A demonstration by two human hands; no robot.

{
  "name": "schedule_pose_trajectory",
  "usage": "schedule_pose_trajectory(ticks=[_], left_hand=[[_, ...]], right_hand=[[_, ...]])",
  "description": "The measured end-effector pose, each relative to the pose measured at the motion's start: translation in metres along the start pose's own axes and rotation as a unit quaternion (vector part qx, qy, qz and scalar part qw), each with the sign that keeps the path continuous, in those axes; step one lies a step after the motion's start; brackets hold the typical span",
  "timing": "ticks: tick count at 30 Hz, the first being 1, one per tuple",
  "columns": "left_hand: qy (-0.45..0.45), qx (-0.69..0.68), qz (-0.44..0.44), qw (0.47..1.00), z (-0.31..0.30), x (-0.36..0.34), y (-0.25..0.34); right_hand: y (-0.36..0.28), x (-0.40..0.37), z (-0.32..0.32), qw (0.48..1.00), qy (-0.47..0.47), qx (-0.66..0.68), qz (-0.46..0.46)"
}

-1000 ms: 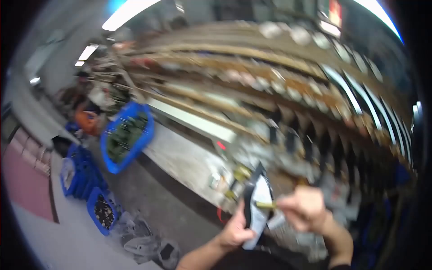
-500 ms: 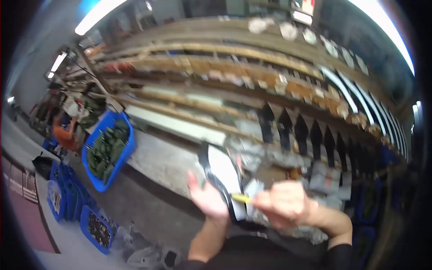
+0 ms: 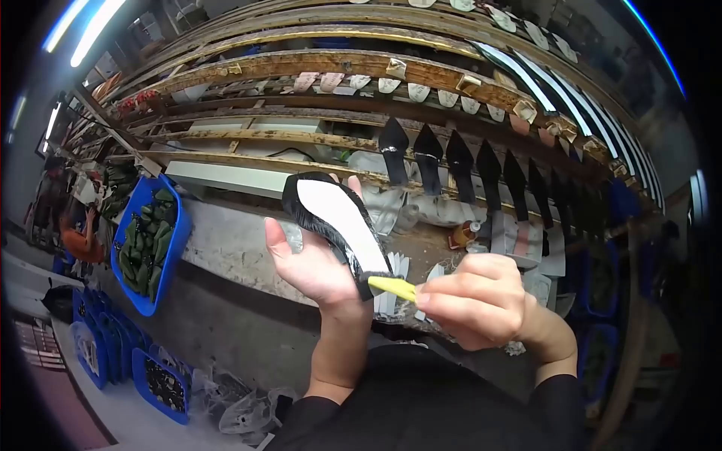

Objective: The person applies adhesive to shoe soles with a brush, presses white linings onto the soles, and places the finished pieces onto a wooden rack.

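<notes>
A black shoe (image 3: pixel 340 224) lies sole side up along my left hand (image 3: pixel 314 272), with a long white insole facing me. My left fingers support it from beneath while the thumb stands away at the side. Between the thumb and fingers of my right hand (image 3: pixel 481 302) is a slim yellow tool (image 3: pixel 392 287). Its front end meets the narrow heel end of the shoe; the frames do not show clearly what kind of tip it has.
Behind my hands runs a wooden rack (image 3: pixel 323 64) with black pointed shoe uppers (image 3: pixel 460 167) hanging in a row. A small amber bottle (image 3: pixel 464 234) stands on the worktop (image 3: pixel 226 233). Blue baskets (image 3: pixel 167 263) stand at the left. Further left is a person in orange (image 3: pixel 80 239).
The view has turned and sharpened. In the picture, the shoe and my left hand sit further left and higher. The yellow tool has shifted to the shoe's heel end.
</notes>
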State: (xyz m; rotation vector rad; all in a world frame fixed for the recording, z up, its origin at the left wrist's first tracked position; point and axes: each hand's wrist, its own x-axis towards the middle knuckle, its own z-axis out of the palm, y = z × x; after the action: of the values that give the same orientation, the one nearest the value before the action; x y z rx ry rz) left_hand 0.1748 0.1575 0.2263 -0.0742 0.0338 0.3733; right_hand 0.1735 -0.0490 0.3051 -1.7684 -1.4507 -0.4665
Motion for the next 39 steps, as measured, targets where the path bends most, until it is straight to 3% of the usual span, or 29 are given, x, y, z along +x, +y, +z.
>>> schedule_pose_trajectory(ticks=[2, 4, 5, 7, 9, 10, 12, 18, 22, 25, 27, 28, 32, 33, 37, 39], left_hand=[[0.006, -0.006, 0.022, 1.0, -0.001, 0.002, -0.001], [-0.007, -0.004, 0.034, 0.999, 0.002, 0.002, -0.004], [-0.018, -0.001, 0.048, 0.999, 0.004, 0.0, -0.006], [-0.039, 0.008, 0.072, 0.997, 0.008, -0.003, -0.011], [-0.047, 0.028, 0.09, 0.994, 0.008, -0.006, -0.018], [-0.058, 0.046, 0.113, 0.991, 0.009, -0.006, -0.021], [-0.083, 0.082, 0.163, 0.98, 0.011, -0.005, -0.024], [-0.104, 0.034, 0.205, 0.973, 0.01, -0.006, -0.034], [-0.149, 0.102, 0.154, 0.971, 0.001, -0.015, -0.043], [-0.139, 0.094, 0.108, 0.98, -0.001, -0.02, -0.041], [-0.127, 0.087, 0.069, 0.986, -0.001, -0.025, -0.041], [-0.125, 0.084, 0.07, 0.986, 0.001, -0.028, -0.041], [-0.044, 0.084, -0.074, 0.993, 0.013, -0.051, -0.039], [-0.039, 0.083, -0.078, 0.993, 0.011, -0.051, -0.041], [-0.022, 0.055, -0.071, 0.996, 0.004, -0.045, -0.037], [-0.008, 0.039, -0.06, 0.997, 0.002, -0.043, -0.031]], right_hand=[[-0.007, -0.009, -0.003, 1.0, -0.009, -0.021, -0.003], [-0.008, -0.009, -0.017, 0.967, 0.1, 0.217, 0.084], [-0.008, -0.007, -0.018, 0.968, 0.1, 0.216, 0.084], [-0.012, -0.001, -0.02, 0.934, 0.038, 0.225, 0.274], [-0.017, 0.009, -0.017, 0.859, -0.023, 0.228, 0.459], [-0.015, 0.007, -0.008, 0.858, -0.02, 0.228, 0.46], [-0.005, -0.006, 0.018, 0.935, -0.07, 0.057, 0.343], [0.005, -0.011, 0.036, 0.951, -0.011, -0.022, 0.307], [0.007, -0.005, 0.036, 0.954, -0.01, -0.035, 0.298], [0.003, -0.003, 0.023, 0.956, -0.005, -0.038, 0.29], [-0.002, -0.002, 0.001, 0.88, 0.069, 0.204, 0.423], [0.004, 0.003, -0.001, 0.88, 0.066, 0.203, 0.425], [0.04, 0.026, -0.011, 0.968, 0.13, 0.185, 0.11], [0.039, 0.023, -0.013, 0.967, 0.13, 0.183, 0.116], [0.039, 0.025, -0.013, 0.985, -0.138, 0.034, 0.101], [0.03, 0.018, -0.006, 0.983, -0.128, 0.057, 0.114]])
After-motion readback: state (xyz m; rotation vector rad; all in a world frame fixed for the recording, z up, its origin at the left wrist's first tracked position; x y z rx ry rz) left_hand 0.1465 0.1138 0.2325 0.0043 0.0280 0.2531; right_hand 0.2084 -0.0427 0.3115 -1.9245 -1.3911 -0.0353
